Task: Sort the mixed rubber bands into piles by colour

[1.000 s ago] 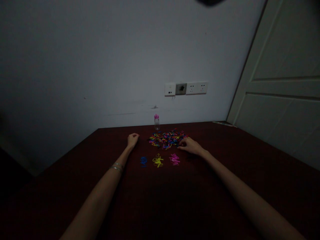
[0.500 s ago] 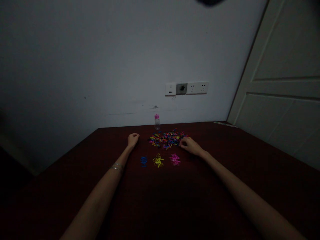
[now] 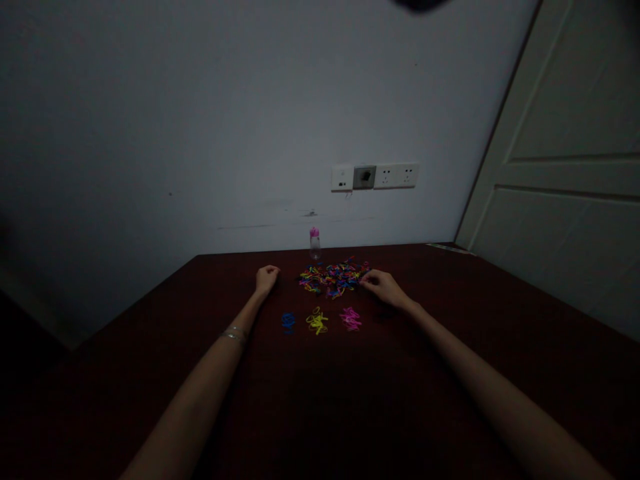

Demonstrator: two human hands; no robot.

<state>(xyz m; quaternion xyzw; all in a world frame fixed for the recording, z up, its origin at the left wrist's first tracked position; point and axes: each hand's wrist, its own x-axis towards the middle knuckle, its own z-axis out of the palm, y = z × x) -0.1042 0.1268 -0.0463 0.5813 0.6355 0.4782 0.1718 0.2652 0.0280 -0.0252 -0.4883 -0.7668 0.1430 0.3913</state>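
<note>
A mixed heap of small colourful rubber bands [image 3: 333,277] lies on the dark red table. At its right edge is my right hand [image 3: 384,288], thumb and fingertips pinched together; whatever they hold is too small to make out. My left hand [image 3: 267,277] rests on the table left of the heap, fingers curled closed, with nothing seen in it. Nearer to me lie three separate groups in a row: blue bands [image 3: 287,323], yellow bands [image 3: 317,321] and pink bands [image 3: 351,319].
Behind the heap, close to the wall, stands a small clear bottle [image 3: 315,247] with a pink top. Sockets and switches [image 3: 374,177] are set in the wall above. A pale panelled door [image 3: 565,167] is on the right, past the table [image 3: 320,400].
My right hand has drawn slightly back and right at the heap's edge, its fingers now straighter and pinched. The left hand and the three sorted groups stay put.
</note>
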